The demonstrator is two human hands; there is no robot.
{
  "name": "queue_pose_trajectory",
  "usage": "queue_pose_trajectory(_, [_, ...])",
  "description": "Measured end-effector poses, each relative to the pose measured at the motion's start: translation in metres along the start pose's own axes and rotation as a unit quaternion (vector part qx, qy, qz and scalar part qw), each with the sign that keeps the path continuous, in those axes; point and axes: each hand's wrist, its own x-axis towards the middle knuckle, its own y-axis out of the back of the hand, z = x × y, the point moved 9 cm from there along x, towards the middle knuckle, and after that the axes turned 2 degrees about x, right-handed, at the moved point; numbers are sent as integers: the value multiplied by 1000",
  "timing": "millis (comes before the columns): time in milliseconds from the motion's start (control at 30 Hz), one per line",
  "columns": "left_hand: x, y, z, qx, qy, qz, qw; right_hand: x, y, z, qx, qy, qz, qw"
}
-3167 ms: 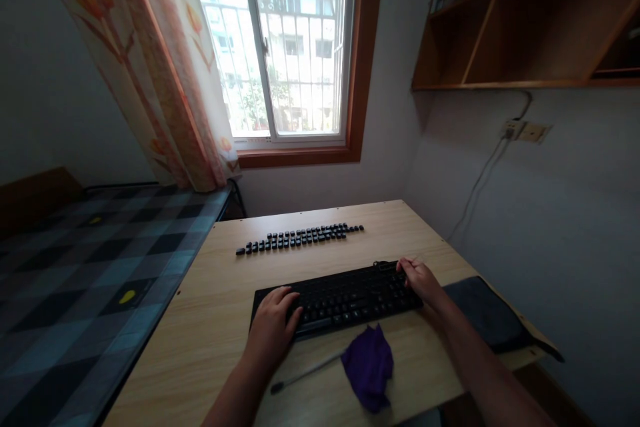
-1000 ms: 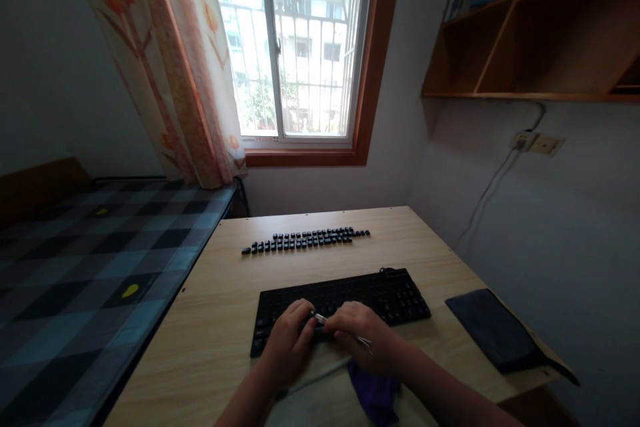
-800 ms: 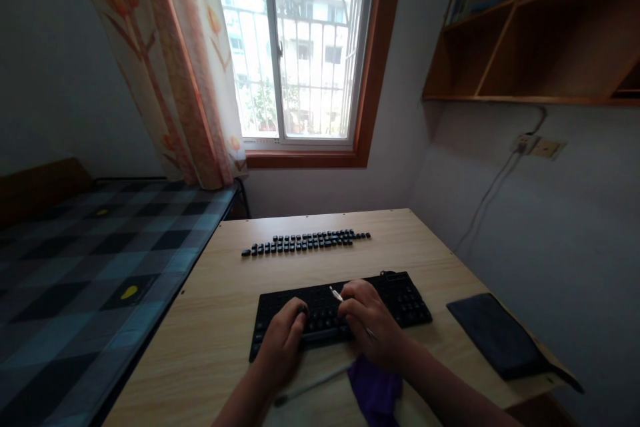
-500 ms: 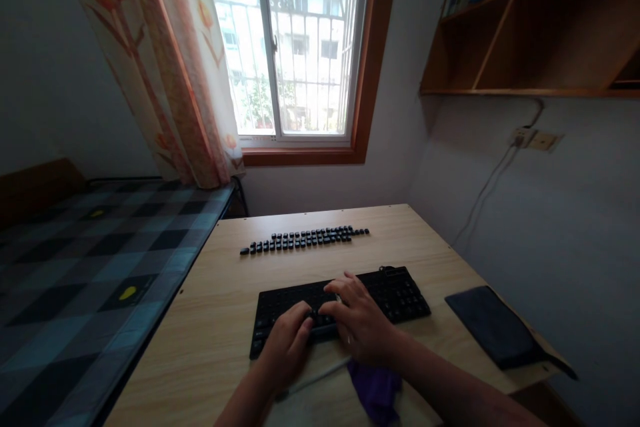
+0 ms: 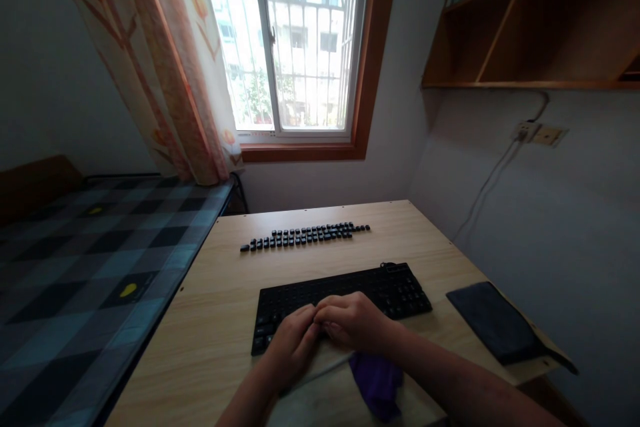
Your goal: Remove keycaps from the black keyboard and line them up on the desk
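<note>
Just over the front edge of a black keyboard (image 5: pixel 345 285), my left hand (image 5: pixel 295 340) and my right hand (image 5: pixel 353 317) meet at the fingertips. Both are closed, with the fingers curled and pressed together; whatever they pinch is hidden. Many of the keyboard's key spots on the left and middle look bare, while keys show at its right end and lower left. Beyond it, black keycaps (image 5: pixel 305 237) lie in rows on the table. Below my hands a thin pale rod (image 5: pixel 323 371) lies beside a purple cloth (image 5: pixel 377 383).
The wooden table (image 5: pixel 210 320) stands under a window. A dark flat pouch (image 5: pixel 500 323) lies at its right edge. A bed with a checked cover (image 5: pixel 125 247) adjoins on the left. An open shelf (image 5: pixel 525 33) hangs at upper right, above a wall socket (image 5: pixel 537 133).
My right hand has drawn back from the keyboard's middle, and its spread fingers have curled in against my left hand's fingertips. My left hand has stayed nearly in place.
</note>
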Motion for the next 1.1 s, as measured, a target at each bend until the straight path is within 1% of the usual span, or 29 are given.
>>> queue_pose_trajectory(133, [1,1,3,14,-5,-2,1000,1,0,1,1,14,-2,1000])
queue_pose_trajectory(200, [1,6,4,30,-11,20,999,3,6,13,-5,0,-3,1000])
queue_pose_trajectory(233, [1,12,4,45,-10,41,998,4,13,24,-10,-17,4,1000])
queue_pose_trajectory(267, [1,18,2,67,-5,68,995,5,23,40,-19,-39,16,999])
queue_pose_trajectory(333, [-1,31,-6,123,15,124,985,5,47,83,-44,-107,41,992])
queue_pose_trajectory(400, [-3,39,-16,178,40,162,970,0,73,135,-96,-197,56,974])
queue_pose_trajectory(433, [-4,41,-22,203,51,174,962,-5,83,163,-124,-248,58,959])
queue_pose_trajectory(467, [-5,41,-28,225,61,180,956,-8,93,185,-136,-275,65,950])
queue_pose_trajectory(533, [-6,39,-39,260,76,182,945,-15,103,222,-144,-306,65,939])
queue_pose_trajectory(633, [-7,33,-49,289,87,170,938,-22,101,260,-139,-338,53,929])
queue_pose_trajectory(700, [-7,30,-53,297,93,159,937,-25,93,274,-133,-356,46,924])
queue_pose_trajectory(767, [-7,28,-55,300,99,148,937,-26,86,283,-130,-370,43,919])
queue_pose_trajectory(900, [-7,28,-56,299,109,139,938,-25,76,291,-132,-385,50,912])
queue_pose_trajectory(1100, [-7,29,-55,290,115,137,940,-18,70,304,-142,-388,47,909])
